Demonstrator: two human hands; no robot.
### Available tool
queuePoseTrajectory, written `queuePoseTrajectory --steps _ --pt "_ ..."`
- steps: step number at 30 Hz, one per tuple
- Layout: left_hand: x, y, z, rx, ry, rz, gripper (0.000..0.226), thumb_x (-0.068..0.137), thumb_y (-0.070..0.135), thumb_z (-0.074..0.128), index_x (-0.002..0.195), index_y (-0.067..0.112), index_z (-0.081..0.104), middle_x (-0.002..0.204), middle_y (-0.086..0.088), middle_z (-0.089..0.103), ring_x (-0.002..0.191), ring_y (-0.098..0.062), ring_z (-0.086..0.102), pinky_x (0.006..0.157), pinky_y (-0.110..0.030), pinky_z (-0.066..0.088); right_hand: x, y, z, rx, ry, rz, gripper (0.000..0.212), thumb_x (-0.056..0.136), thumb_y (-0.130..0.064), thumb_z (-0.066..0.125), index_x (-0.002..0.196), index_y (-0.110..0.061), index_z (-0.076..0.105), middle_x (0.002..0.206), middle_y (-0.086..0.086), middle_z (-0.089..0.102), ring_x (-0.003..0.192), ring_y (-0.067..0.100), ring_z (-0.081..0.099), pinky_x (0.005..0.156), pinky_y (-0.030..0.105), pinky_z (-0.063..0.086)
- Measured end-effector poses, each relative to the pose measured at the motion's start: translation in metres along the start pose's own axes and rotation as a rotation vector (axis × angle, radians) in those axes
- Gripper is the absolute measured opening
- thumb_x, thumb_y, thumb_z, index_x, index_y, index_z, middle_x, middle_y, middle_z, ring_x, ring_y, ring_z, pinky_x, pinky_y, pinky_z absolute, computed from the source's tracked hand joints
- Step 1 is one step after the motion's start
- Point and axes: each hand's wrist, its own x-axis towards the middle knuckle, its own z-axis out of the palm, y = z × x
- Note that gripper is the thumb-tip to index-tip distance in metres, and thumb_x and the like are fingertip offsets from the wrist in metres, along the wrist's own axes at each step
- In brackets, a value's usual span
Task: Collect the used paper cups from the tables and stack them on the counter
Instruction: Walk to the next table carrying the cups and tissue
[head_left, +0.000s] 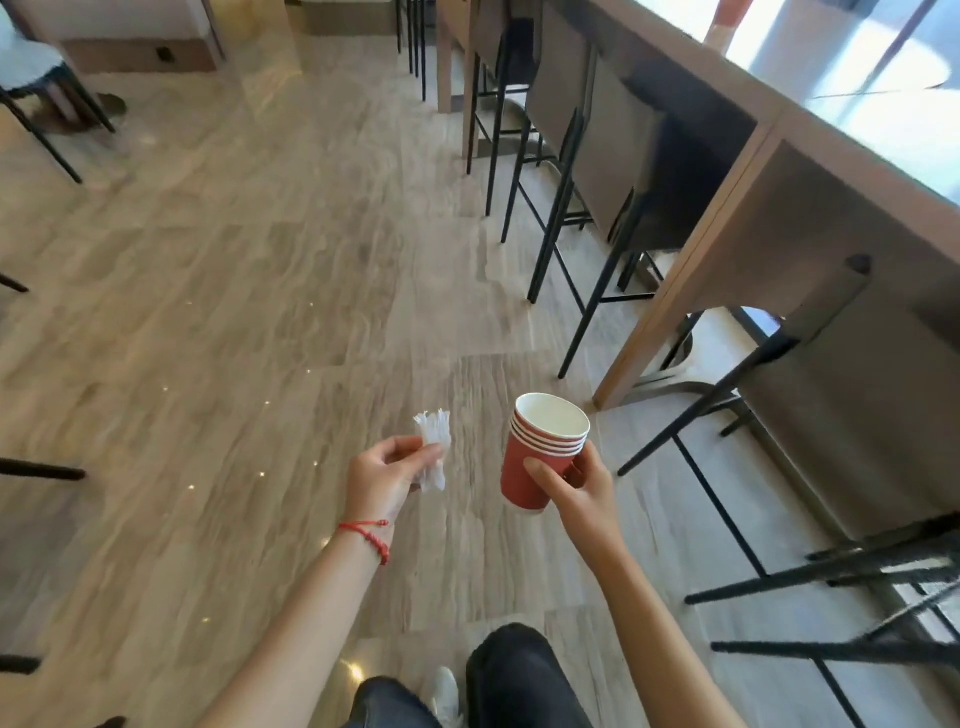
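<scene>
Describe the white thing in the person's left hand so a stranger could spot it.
Start at the long counter on the right, then drop to the two hands. The left hand pinches a crumpled white wrapper, unlike the red cup stack beside it.

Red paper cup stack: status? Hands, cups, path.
Right hand grips stack of nested red paper cups, upright, over floor. Left hand pinches crumpled white wrapper. Black-legged bar stools line long wooden counter on right.
</scene>
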Motion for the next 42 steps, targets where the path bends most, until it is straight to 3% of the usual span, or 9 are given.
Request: queuePoseTrajectory --steps 3,8,15,19,23,29,33,37,42 --pt "0.050 0.010 0.028 0.014 -0.021 -0.023 0.022 0.068 0.005 0.078 0.086 0.000 0.066 0.069 -0.007 0.062 0.060 -0.015 0.057 0.053 -0.020 0.047 0.058 -0.004 0.001 0.003 0.005 -0.005 0.037 0.077 -0.011 0.073 0.106 -0.028 0.057 0.103 -0.003 0.067 0.092 0.005 0.066 0.072 0.019 0.053" --pt "0.137 0.035 0.078 -0.006 -0.001 -0.019 0.016 0.068 0.005 0.078 0.078 0.007 0.065 0.068 -0.007 0.061 0.059 -0.016 0.055 0.047 -0.015 0.045 0.164 -0.016 0.001 0.013 -0.017 -0.042 0.037 0.078 -0.006 0.072 0.107 -0.025 0.057 0.102 -0.002 0.067 0.092 0.006 0.065 0.075 0.021 0.054" --pt "0.234 0.093 0.143 -0.022 -0.005 -0.012 0.016 0.068 0.003 0.077 0.077 0.008 0.065 0.071 -0.010 0.064 0.061 -0.018 0.059 0.051 -0.019 0.049 0.294 -0.051 -0.006 -0.013 -0.030 -0.068 0.038 0.078 -0.013 0.073 0.105 -0.034 0.057 0.101 -0.010 0.068 0.092 0.000 0.065 0.070 0.013 0.051" --pt "0.276 0.114 0.166 -0.020 -0.014 -0.006 0.017 0.068 0.005 0.078 0.080 0.008 0.066 0.074 -0.011 0.066 0.067 -0.021 0.061 0.065 -0.032 0.050 0.346 -0.061 -0.004 -0.019 -0.029 -0.065 0.041 0.078 -0.015 0.073 0.107 -0.038 0.056 0.100 -0.015 0.068 0.094 -0.002 0.064 0.070 0.010 0.049" --pt "0.335 0.133 0.193 -0.036 -0.048 -0.031 0.017 0.069 0.001 0.076 0.075 0.011 0.063 0.070 -0.010 0.063 0.067 -0.025 0.059 0.063 -0.031 0.047 0.402 -0.064 0.003 -0.021 0.003 -0.054 0.043 0.078 -0.014 0.073 0.108 -0.039 0.054 0.104 -0.014 0.066 0.095 -0.002 0.063 0.071 0.011 0.050" --pt "0.435 0.167 0.238 0.011 -0.181 -0.053 0.019 0.064 0.003 0.079 0.071 0.013 0.064 0.065 -0.006 0.066 0.068 -0.028 0.061 0.065 -0.035 0.050 0.482 -0.070 0.015 -0.010 0.167 -0.051 0.043 0.078 -0.013 0.072 0.108 -0.036 0.052 0.105 -0.013 0.063 0.092 -0.008 0.062 0.068 0.008 0.049" --pt "0.493 0.202 0.271 0.081 -0.310 -0.061 0.019 0.064 0.005 0.081 0.069 0.013 0.065 0.064 -0.005 0.067 0.074 -0.031 0.063 0.074 -0.044 0.051 0.531 -0.082 0.020 0.013 0.302 -0.027 0.044 0.077 -0.017 0.072 0.110 -0.035 0.050 0.109 -0.009 0.062 0.092 -0.009 0.061 0.068 0.008 0.049" --pt "0.536 0.234 0.304 0.149 -0.450 -0.019 0.017 0.064 0.007 0.081 0.070 0.015 0.067 0.060 0.002 0.068 0.071 -0.026 0.064 0.067 -0.035 0.052 0.567 -0.094 0.020 0.013 0.421 -0.031 0.049 0.074 -0.024 0.074 0.115 -0.033 0.049 0.109 -0.012 0.061 0.095 -0.009 0.060 0.069 0.008 0.049" --pt "0.567 0.261 0.349 0.217 -0.584 0.035 0.016 0.066 0.011 0.080 0.074 0.016 0.067 0.070 -0.001 0.068 0.072 -0.021 0.064 0.072 -0.034 0.053 0.594 -0.104 0.009 0.009 0.569 -0.063 0.049 0.075 -0.020 0.074 0.118 -0.027 0.051 0.112 -0.004 0.063 0.098 0.000 0.062 0.075 0.012 0.051"
